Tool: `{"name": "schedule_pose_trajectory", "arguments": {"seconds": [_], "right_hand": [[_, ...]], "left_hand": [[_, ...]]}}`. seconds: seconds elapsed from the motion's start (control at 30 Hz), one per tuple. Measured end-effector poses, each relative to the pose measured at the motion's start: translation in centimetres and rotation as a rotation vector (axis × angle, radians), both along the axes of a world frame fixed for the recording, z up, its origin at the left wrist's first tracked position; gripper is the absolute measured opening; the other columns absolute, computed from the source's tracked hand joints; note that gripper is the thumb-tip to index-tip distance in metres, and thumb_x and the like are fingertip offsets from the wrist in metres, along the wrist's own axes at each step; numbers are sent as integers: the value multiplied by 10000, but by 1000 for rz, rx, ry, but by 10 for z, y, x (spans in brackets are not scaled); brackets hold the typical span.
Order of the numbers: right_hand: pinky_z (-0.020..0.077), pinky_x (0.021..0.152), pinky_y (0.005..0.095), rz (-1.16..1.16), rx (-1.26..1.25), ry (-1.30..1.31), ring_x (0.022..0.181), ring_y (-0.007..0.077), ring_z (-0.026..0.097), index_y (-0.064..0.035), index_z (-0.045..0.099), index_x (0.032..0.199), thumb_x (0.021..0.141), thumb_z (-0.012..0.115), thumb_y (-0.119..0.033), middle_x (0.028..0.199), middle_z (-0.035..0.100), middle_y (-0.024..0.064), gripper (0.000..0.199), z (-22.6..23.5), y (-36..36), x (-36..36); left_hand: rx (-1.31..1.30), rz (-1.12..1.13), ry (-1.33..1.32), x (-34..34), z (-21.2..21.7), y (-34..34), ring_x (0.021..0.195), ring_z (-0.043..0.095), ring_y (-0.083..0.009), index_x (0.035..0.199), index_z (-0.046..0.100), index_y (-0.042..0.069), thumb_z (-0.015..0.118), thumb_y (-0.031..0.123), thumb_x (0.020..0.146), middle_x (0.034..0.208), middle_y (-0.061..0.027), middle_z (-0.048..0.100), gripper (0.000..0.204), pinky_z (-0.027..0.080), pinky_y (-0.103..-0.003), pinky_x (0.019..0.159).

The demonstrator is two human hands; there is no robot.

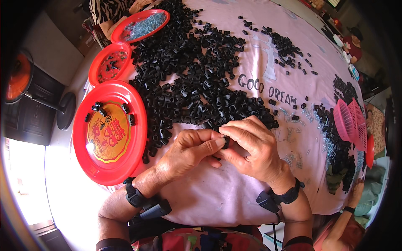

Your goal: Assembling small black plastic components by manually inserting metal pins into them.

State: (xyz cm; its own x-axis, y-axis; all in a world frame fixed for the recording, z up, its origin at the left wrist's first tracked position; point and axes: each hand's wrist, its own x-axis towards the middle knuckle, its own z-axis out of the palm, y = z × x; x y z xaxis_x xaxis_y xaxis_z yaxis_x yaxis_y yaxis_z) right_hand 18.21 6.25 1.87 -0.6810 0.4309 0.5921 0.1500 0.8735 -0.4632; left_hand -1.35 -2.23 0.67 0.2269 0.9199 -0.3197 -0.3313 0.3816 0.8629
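Note:
In front of me, near the table's edge, my two hands meet around a small black plastic fitting (226, 142). My left hand (190, 148) pinches it between thumb and forefinger. My right hand (255, 144) grips the same piece from the other side, its fingers curled and covering most of it. Just beyond my fingertips spreads a big heap of similar black fittings (184, 92), short and tube-like. To the left, a red plastic tray (79, 138) with a gold printed middle carries several black pieces.
Farther left are a red dish (93, 69) with small dark parts and a red tray (115, 37) of silvery screws. A pink cloth (197, 201) covers the table. Screws and fittings lie at the right beside pink baskets (349, 121). Other people sit around the table.

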Motion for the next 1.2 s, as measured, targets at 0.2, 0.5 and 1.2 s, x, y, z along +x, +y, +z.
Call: {"name": "schedule_pose_trajectory", "arguments": {"seconds": [0.2, 0.5, 1.2], "right_hand": [[566, 761, 398, -3, -98, 25, 869, 305, 663, 14, 690, 1127, 698, 890, -55, 1048, 704, 137, 478, 0, -3, 0], [560, 744, 385, -8, 41, -13, 826, 286, 657, 44, 669, 1126, 717, 879, -52, 979, 698, 135, 470, -3, -2, -1], [581, 758, 391, 12, -42, 15, 877, 304, 672, 25, 697, 1136, 676, 895, -72, 1051, 708, 138, 511, 0, -2, -2]], "left_hand": [[22, 21, 10, 1, 2, 1, 879, 709, -104, 1123, 736, 11, 635, 276, 1069, 987, -35, 734, 290, 614, -274, 767], [-32, 13, 9, 0, 0, 0, 879, 717, -118, 1143, 738, 4, 638, 276, 1066, 992, -61, 750, 299, 615, -280, 745], [28, -74, 19, -2, 14, 2, 941, 664, -77, 1175, 735, 2, 603, 356, 1083, 1038, -41, 742, 388, 574, -248, 797]]}}
